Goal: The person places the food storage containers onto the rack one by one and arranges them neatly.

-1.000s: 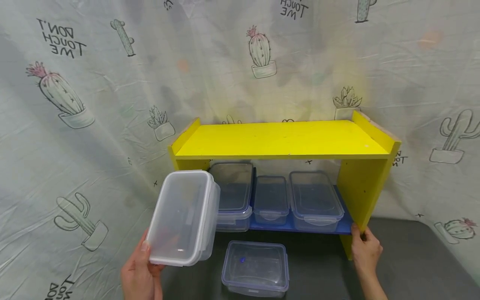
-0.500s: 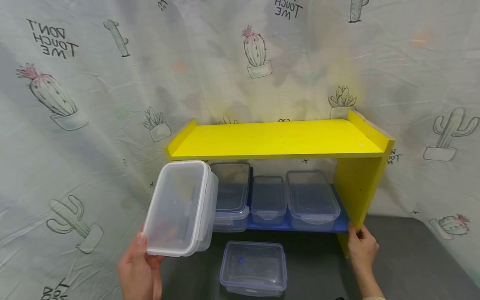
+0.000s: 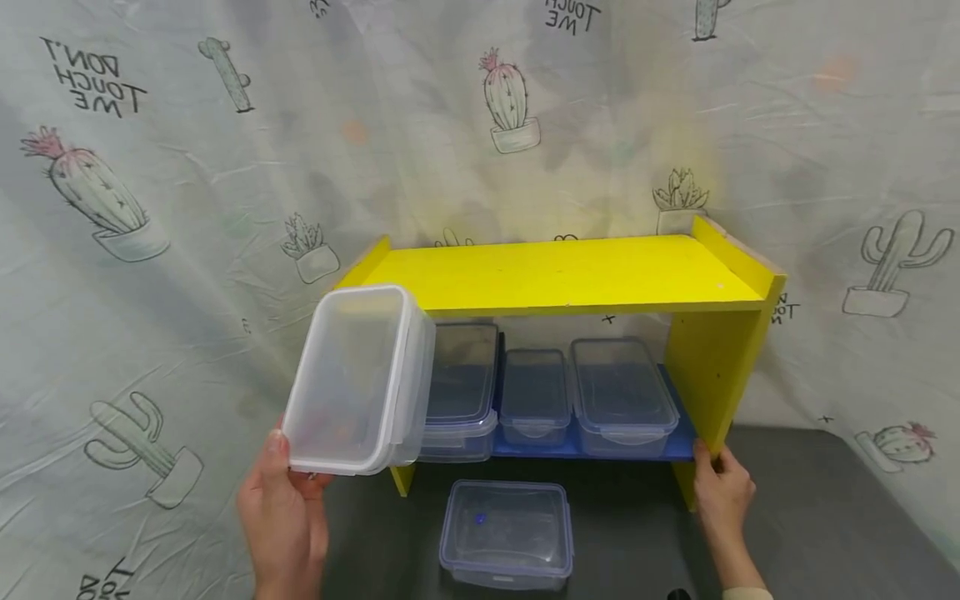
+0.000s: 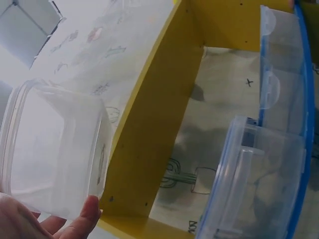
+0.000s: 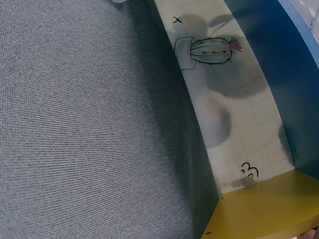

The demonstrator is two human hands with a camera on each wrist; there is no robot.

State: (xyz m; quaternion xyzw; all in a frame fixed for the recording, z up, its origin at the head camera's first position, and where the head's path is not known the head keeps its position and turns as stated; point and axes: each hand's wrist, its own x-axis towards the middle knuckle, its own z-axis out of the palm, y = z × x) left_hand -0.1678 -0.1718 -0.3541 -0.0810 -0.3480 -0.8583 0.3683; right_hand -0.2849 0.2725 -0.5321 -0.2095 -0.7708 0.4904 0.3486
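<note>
My left hand [image 3: 288, 500] grips a clear food container with a white-rimmed lid [image 3: 348, 375] by its lower end. The container is tilted, lid facing me, and overlaps the left end of the yellow shelf unit [image 3: 562, 275] in the head view. In the left wrist view the held container [image 4: 55, 149] is beside the yellow side panel [image 4: 144, 109], thumb and fingers at its bottom. My right hand [image 3: 723, 492] pinches the lower right of the unit, where the blue shelf board [image 3: 682, 442] meets the side panel; only a bit of fingertip shows in the right wrist view.
Three lidded containers stand on the blue board: a large left one [image 3: 461, 383], a small middle one [image 3: 536, 396] and a right one [image 3: 622, 396]. Another lidded container [image 3: 506, 533] sits on the dark grey table [image 3: 615, 533] in front. A cactus-print curtain [image 3: 412, 125] hangs behind.
My left hand has raised the container, from in front of the unit's left side up to the yellow top board's level. My right hand keeps its hold on the unit. The head view shifted slightly.
</note>
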